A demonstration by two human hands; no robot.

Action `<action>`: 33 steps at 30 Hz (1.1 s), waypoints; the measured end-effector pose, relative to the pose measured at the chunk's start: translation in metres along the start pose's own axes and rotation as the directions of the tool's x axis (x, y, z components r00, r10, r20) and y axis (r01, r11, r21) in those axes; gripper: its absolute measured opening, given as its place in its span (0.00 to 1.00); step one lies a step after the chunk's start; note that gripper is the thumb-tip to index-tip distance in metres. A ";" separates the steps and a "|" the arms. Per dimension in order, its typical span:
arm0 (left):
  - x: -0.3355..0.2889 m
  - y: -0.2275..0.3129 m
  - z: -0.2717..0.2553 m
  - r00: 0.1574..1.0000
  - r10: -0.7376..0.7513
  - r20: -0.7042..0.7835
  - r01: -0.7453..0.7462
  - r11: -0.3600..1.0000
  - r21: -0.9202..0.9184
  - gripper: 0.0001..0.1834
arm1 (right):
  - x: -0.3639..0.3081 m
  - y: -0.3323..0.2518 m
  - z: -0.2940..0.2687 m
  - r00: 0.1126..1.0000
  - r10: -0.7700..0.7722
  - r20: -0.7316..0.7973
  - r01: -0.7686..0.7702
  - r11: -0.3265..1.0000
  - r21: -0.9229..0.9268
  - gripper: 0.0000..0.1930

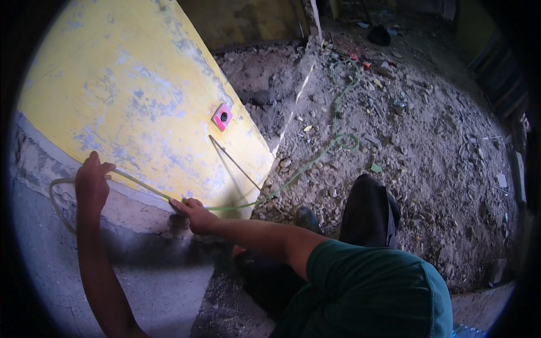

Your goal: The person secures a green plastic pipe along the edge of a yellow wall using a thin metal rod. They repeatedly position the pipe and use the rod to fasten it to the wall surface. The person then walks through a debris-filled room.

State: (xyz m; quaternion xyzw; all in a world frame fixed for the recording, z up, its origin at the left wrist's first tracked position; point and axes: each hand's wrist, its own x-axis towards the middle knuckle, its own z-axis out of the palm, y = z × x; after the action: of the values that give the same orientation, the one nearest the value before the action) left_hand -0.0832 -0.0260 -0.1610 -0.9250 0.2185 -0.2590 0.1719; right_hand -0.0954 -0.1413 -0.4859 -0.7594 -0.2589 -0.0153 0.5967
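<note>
A thin, pale green, see-through hose [307, 164] runs across the ground and up to the lower edge of a yellow wall [141, 112]. My left hand [93, 183] is closed around the hose, and a short length loops down beside it on the left. Between my hands the hose is stretched along the seam where yellow paint meets bare plaster. My right hand [194, 216] pinches it against the wall, index finger pointing left. Part of my right grip is hidden by the fingers.
A thin rod [236, 163] leans on the wall, below a pink-and-white square piece [222, 117] with a dark round centre. Rubble and stones [417, 163] cover the ground at right. My dark-trousered knee [366, 208] is bent near the wall's corner.
</note>
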 end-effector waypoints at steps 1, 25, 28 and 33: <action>0.000 0.000 0.000 1.000 -0.016 -0.003 0.016 0.999 -0.044 0.06 | 0.000 0.001 0.000 1.000 0.003 0.003 -0.003 1.000 0.003 0.51; -0.005 -0.005 -0.006 0.975 0.039 -0.219 -0.050 0.998 -0.045 0.09 | 0.004 0.004 0.005 1.000 0.000 0.013 0.000 0.999 -0.050 0.52; -0.005 -0.003 -0.018 0.971 -0.151 -0.183 0.137 0.987 -0.088 0.11 | 0.001 0.002 0.004 1.000 0.019 0.014 -0.019 1.000 0.000 0.52; -0.001 -0.002 -0.023 0.931 -0.124 -0.344 -0.033 0.909 -0.415 0.13 | 0.000 -0.003 0.002 1.000 0.026 0.011 -0.026 0.999 -0.022 0.52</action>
State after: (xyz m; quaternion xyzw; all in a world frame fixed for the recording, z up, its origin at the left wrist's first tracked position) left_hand -0.0964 -0.0289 -0.1423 -0.8813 0.2742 -0.3771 -0.0775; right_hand -0.0970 -0.1392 -0.4836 -0.7693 -0.2521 -0.0062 0.5870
